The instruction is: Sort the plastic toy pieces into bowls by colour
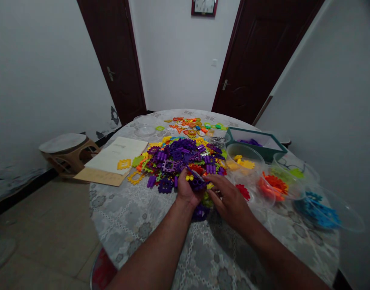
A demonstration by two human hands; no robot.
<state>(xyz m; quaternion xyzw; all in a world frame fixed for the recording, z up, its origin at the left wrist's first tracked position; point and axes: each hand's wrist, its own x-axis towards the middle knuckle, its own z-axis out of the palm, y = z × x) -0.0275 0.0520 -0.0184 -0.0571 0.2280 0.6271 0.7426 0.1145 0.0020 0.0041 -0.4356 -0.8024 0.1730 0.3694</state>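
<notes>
Worktop (124,219): grey, patterned with flowers and chains. Central heap (181,150): predominantly purple, yellow and green at left. Right: orange pieces (278,186), blue pieces (322,213), dark green box (267,153).

Home room — panelled doors (269,48), wall clock (204,7), patterned tablecloth (118,217)

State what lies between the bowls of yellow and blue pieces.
In the head view, orange pieces lie there, with green pieces just beyond.

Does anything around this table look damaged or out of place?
Yes, two things. The left wall is patchy low down, as if its paint were flaking. And a yellow piece lies on the white paper, beside the main heap rather than in it, so it may have strayed.
</notes>
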